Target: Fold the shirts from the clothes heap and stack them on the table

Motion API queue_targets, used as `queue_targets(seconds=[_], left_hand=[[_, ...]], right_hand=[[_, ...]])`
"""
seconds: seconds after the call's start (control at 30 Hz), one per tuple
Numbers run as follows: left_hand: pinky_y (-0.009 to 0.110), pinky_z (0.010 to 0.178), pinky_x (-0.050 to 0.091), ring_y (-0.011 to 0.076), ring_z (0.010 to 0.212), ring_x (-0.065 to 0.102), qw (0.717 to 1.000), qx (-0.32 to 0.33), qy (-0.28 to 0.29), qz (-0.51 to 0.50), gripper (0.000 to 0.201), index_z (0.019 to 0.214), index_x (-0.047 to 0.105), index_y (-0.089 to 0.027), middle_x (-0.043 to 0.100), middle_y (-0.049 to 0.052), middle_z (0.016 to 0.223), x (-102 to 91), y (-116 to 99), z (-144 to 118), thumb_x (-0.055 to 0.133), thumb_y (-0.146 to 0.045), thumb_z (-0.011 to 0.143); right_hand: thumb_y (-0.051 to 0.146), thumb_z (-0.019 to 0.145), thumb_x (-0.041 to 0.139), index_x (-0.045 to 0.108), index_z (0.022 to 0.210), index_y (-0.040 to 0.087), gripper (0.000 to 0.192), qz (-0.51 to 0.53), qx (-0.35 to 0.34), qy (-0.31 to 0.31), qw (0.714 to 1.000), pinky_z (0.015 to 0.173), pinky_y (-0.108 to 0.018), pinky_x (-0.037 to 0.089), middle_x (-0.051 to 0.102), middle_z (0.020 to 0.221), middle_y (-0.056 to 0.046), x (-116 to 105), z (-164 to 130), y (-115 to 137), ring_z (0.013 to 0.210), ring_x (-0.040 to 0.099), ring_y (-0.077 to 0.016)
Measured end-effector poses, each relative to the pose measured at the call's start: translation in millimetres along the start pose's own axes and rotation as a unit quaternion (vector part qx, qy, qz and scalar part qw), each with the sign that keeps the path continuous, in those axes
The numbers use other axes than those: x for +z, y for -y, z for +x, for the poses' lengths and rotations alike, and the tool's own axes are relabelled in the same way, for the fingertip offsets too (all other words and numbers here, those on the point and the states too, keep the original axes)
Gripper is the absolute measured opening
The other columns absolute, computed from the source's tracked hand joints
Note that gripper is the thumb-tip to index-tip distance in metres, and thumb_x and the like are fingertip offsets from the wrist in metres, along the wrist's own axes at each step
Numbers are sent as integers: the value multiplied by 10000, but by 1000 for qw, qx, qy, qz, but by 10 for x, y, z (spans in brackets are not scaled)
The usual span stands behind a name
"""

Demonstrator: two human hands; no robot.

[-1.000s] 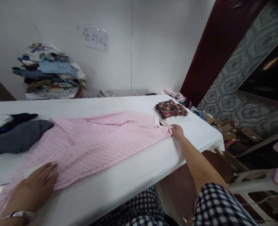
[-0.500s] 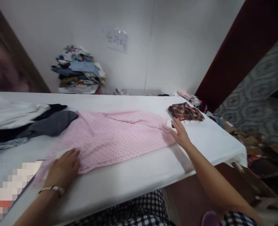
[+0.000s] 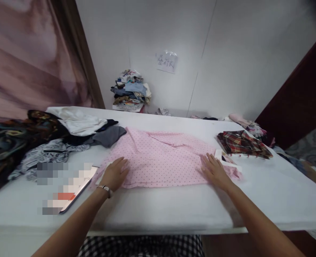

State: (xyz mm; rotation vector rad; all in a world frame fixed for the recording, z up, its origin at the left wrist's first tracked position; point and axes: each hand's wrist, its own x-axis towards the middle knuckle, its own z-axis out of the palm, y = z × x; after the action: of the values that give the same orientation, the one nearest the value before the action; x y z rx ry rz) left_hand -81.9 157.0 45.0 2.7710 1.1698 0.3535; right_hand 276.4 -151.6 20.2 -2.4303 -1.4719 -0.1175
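Note:
A pink shirt with small dark dots (image 3: 163, 160) lies spread on the white table (image 3: 168, 210) in front of me. My left hand (image 3: 115, 175) rests palm down on its left end, by a white cuff, with the fingers lying on the cloth. At the opposite end my right hand (image 3: 215, 171) lies flat on the fabric, fingers spread. White trim (image 3: 218, 155) and a bit of pink cloth stick out beyond that hand. What lies under the palms is hidden.
A folded red plaid shirt (image 3: 243, 142) lies at the right. On the left are a phone (image 3: 79, 187), a grey garment (image 3: 108, 136), white cloth (image 3: 80, 121) and a patterned garment (image 3: 49, 155). Behind the table rises a clothes stack (image 3: 132, 91) under a paper sign (image 3: 167, 61).
My view has swung left, so the table's things appear farther right. My right hand has moved inward from the shirt's right end onto its body. My left hand stays on the left end.

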Motion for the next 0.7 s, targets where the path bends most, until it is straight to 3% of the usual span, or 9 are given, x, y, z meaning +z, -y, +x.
queue_targets(seconds=[0.1,0.2,0.3,0.4,0.57,0.7], left_hand=[[403,1101,349,246,1298,448,1000,16,-5,-24,482,1250,568,-135,510,126,1388,-111,-222,210,414,-371,858],[414,1103,342,244,1309,430,998,52,9,-40,476,1264,556,-144,488,110,1410,-177,-475,480,404,-369,873],[402,1124,304,239,1322,410,995,83,24,-40,463,1273,551,-146,471,105,1426,-158,-680,796,399,-349,886],[381,1127,293,231,1315,417,994,95,32,-37,439,1252,568,-163,490,90,1413,-77,-815,1164,390,-348,897],[369,1040,384,243,1242,482,996,69,48,-17,376,1198,589,-167,550,108,1334,80,-943,1822,403,-285,894],[391,909,469,273,1139,550,997,0,78,13,352,1171,585,-149,534,167,1301,196,-971,2213,519,-289,855]], right_hand=[[522,943,328,235,1482,314,585,17,-57,-13,998,1132,-555,172,138,1569,-50,-5,185,262,1441,107,-273],[557,930,340,248,1479,306,611,27,-89,34,995,1131,-548,181,147,1563,-55,117,319,474,1439,111,-274],[593,920,325,296,1464,282,628,21,-98,83,992,1128,-550,185,194,1547,-72,306,349,546,1431,156,-277],[587,925,316,286,1467,290,619,13,-108,70,992,1134,-534,183,179,1548,-57,437,322,513,1429,170,-268],[565,926,352,272,1469,311,605,13,-116,44,992,1126,-531,211,206,1541,-53,465,303,477,1421,206,-270],[551,925,375,255,1473,323,606,21,-117,36,992,1127,-535,202,218,1540,-49,437,308,514,1422,206,-272]])
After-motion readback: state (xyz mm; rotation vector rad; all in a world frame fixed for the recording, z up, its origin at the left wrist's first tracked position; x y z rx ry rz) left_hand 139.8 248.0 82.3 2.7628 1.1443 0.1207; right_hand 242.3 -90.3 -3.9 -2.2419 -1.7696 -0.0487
